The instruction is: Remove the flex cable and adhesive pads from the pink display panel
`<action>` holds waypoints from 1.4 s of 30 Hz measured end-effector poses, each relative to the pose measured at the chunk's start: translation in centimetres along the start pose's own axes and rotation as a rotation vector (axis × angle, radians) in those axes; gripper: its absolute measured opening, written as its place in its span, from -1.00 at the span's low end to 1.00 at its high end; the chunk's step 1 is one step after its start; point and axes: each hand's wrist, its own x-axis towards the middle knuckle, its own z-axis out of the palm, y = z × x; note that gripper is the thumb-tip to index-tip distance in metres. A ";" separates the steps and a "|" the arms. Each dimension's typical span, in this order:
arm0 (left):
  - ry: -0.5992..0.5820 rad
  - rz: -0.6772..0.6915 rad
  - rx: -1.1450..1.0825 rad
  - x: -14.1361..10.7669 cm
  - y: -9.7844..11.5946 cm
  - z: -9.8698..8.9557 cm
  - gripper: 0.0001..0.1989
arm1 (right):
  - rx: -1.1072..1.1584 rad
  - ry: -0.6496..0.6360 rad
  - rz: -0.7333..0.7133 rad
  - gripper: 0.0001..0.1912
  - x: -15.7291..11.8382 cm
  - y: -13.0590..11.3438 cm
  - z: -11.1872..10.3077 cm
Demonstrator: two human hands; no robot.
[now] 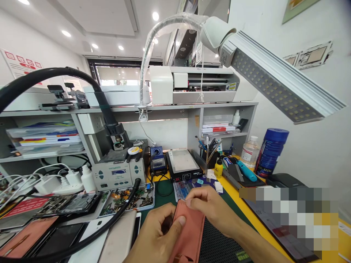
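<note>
One salmon-pink phone case [189,233], low at centre above the dark mat [219,244], its lower end cut off by the frame edge. It is gripped by two hands: the left hand [157,233] is wrapped around its left side with the thumb pressed on the face; the right hand [211,208] is pinched on its top edge. The phone inside, if any, is hidden. One tray of small parts [128,201], contents hard to make out. One hot plate [183,164]. One blue-capped canister [271,151]. A pixelated patch is noted at right
</note>
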 end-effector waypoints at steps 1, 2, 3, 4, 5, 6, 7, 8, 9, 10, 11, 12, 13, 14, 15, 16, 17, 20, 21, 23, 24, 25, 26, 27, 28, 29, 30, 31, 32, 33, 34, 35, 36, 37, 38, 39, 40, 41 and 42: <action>0.005 0.007 -0.005 0.0 0.1 0.0 -0.54 | -0.007 -0.003 -0.004 -0.81 0.0 0.0 0.0; 0.012 0.017 -0.009 0.0 0.1 0.0 -0.54 | -0.012 -0.006 -0.008 -0.81 0.0 0.0 0.0; 0.018 0.026 -0.010 0.0 0.2 0.0 -0.54 | -0.015 -0.010 -0.010 -0.80 0.0 -0.1 0.0; 0.022 0.034 -0.007 -0.1 0.3 0.0 -0.55 | -0.018 -0.014 -0.011 -0.80 0.0 -0.1 0.0; 0.026 0.040 -0.002 -0.1 0.3 0.1 -0.55 | -0.020 -0.018 -0.012 -0.80 0.1 -0.1 0.0; 0.031 0.044 0.005 -0.1 0.4 0.1 -0.56 | -0.021 -0.019 -0.013 -0.81 0.1 -0.1 0.0; 0.034 0.047 0.010 -0.1 0.4 0.1 -0.56 | -0.022 -0.020 -0.013 -0.81 0.1 -0.1 0.0; 0.036 0.047 0.013 -0.1 0.4 0.1 -0.56 | -0.023 -0.020 -0.013 -0.82 0.0 -0.2 0.0; 0.037 0.047 0.012 -0.1 0.3 0.2 -0.57 | -0.026 -0.018 -0.012 -0.82 0.0 -0.2 0.0; 0.036 0.048 0.008 -0.1 0.3 0.2 -0.57 | -0.030 -0.017 -0.012 -0.82 0.0 -0.2 0.0; 0.033 0.047 0.005 0.0 0.2 0.2 -0.57 | -0.036 -0.018 -0.011 -0.81 -0.1 -0.2 0.0; 0.030 0.046 0.002 0.0 0.2 0.2 -0.58 | -0.043 -0.020 -0.010 -0.79 -0.1 -0.2 0.1; 0.025 0.043 0.000 0.0 0.1 0.2 -0.58 | -0.049 -0.022 -0.011 -0.78 -0.2 -0.3 0.1; 0.018 0.037 0.000 0.0 0.1 0.1 -0.57 | -0.053 -0.025 -0.012 -0.77 -0.2 -0.3 0.1; 0.010 0.028 0.000 0.0 0.0 0.1 -0.56 | -0.057 -0.030 -0.015 -0.75 -0.3 -0.3 0.1; 0.003 0.016 0.001 0.0 0.0 0.1 -0.56 | -0.060 -0.031 -0.019 -0.72 -0.3 -0.3 0.2; -0.005 0.002 0.000 0.0 -0.1 0.0 -0.55 | -0.063 -0.026 -0.023 -0.67 -0.3 -0.2 0.2; -0.031 -0.020 0.000 0.0 -0.2 0.0 -0.55 | -0.068 0.011 -0.033 -0.50 -0.2 -0.2 0.3; -0.036 -0.022 0.001 0.0 -0.2 0.0 -0.55 | -0.066 0.025 -0.036 -0.49 -0.2 -0.1 0.3; -0.041 -0.022 -0.006 0.1 -0.3 0.0 -0.55 | -0.053 0.034 -0.046 -0.54 -0.3 -0.2 0.4; -0.037 -0.021 -0.017 0.1 -0.4 0.0 -0.55 | -0.046 0.031 -0.053 -0.60 -0.3 -0.1 0.4; -0.030 -0.018 -0.034 0.1 -0.4 0.0 -0.56 | -0.040 0.028 -0.058 -0.66 -0.3 -0.1 0.5; -0.024 -0.014 -0.051 0.1 -0.5 0.0 -0.56 | -0.038 0.027 -0.063 -0.70 -0.3 -0.1 0.5; -0.019 -0.009 -0.065 0.1 -0.5 0.0 -0.57 | -0.039 0.029 -0.067 -0.72 -0.3 0.0 0.5; -0.016 -0.006 -0.074 0.1 -0.6 0.0 -0.57 | -0.043 0.033 -0.070 -0.74 -0.3 0.1 0.5; -0.018 -0.008 -0.075 0.1 -0.6 0.0 -0.58 | -0.049 0.039 -0.073 -0.75 -0.3 0.1 0.5; -0.028 -0.015 -0.072 0.1 -0.7 0.0 -0.58 | -0.057 0.045 -0.075 -0.76 -0.3 0.2 0.6; -0.041 -0.024 -0.067 0.2 -0.7 0.0 -0.57 | -0.066 0.048 -0.078 -0.77 -0.3 0.2 0.6; -0.054 -0.033 -0.061 0.2 -0.7 -0.1 -0.57 | -0.075 0.050 -0.081 -0.78 -0.3 0.2 0.6; -0.064 -0.039 -0.054 0.2 -0.7 -0.1 -0.57 | -0.085 0.052 -0.083 -0.78 -0.4 0.2 0.6; -0.069 -0.042 -0.047 0.2 -0.7 -0.1 -0.56 | -0.094 0.052 -0.084 -0.79 -0.4 0.2 0.6; -0.070 -0.042 -0.039 0.2 -0.7 -0.1 -0.56 | -0.102 0.052 -0.086 -0.79 -0.4 0.1 0.6; -0.068 -0.041 -0.033 0.2 -0.7 -0.1 -0.56 | -0.108 0.051 -0.086 -0.79 -0.5 0.1 0.5; -0.063 -0.041 -0.031 0.2 -0.6 -0.1 -0.56 | -0.112 0.049 -0.087 -0.79 -0.5 0.1 0.5; -0.058 -0.041 -0.034 0.2 -0.5 -0.1 -0.55 | -0.112 0.047 -0.086 -0.79 -0.6 0.1 0.5; -0.050 -0.041 -0.041 0.2 -0.5 -0.1 -0.55 | -0.110 0.043 -0.085 -0.79 -0.6 0.0 0.5; -0.039 -0.041 -0.051 0.2 -0.4 0.0 -0.55 | -0.106 0.039 -0.083 -0.78 -0.6 0.0 0.5; -0.026 -0.040 -0.059 0.2 -0.3 0.0 -0.55 | -0.099 0.034 -0.080 -0.77 -0.6 0.0 0.5; -0.016 -0.037 -0.063 0.2 -0.2 0.0 -0.54 | -0.091 0.029 -0.076 -0.75 -0.5 0.0 0.4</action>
